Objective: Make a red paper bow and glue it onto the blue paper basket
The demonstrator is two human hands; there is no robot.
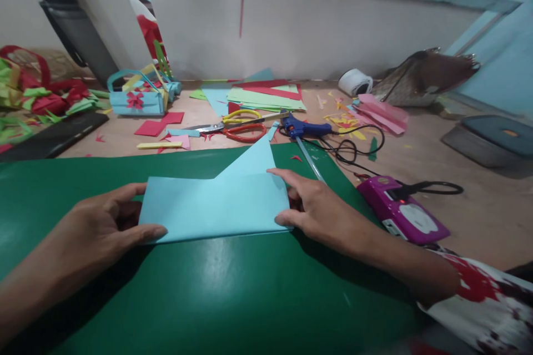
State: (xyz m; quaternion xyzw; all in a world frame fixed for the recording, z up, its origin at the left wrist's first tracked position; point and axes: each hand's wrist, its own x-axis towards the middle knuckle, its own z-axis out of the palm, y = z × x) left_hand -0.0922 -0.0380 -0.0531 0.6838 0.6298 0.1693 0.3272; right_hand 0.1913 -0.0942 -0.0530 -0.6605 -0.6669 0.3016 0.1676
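Note:
A folded light blue paper (pixel 212 205) is held between both hands just above the green mat (pixel 208 294). A pointed flap of it sticks up at the back, right of centre. My left hand (pixel 106 219) grips its left end, the thumb on the front near the lower corner and the fingers behind. My right hand (pixel 312 205) holds the right end, with the thumb at the lower right corner and the index finger along the top edge. The other fingers of the right hand are partly hidden.
Behind the mat lie scissors (pixel 245 132), a blue glue gun (pixel 308 127) with a cable, and coloured paper sheets (pixel 270 95). A purple power box (pixel 402 208) is at right, a small blue paper bag (pixel 137 101) at back left.

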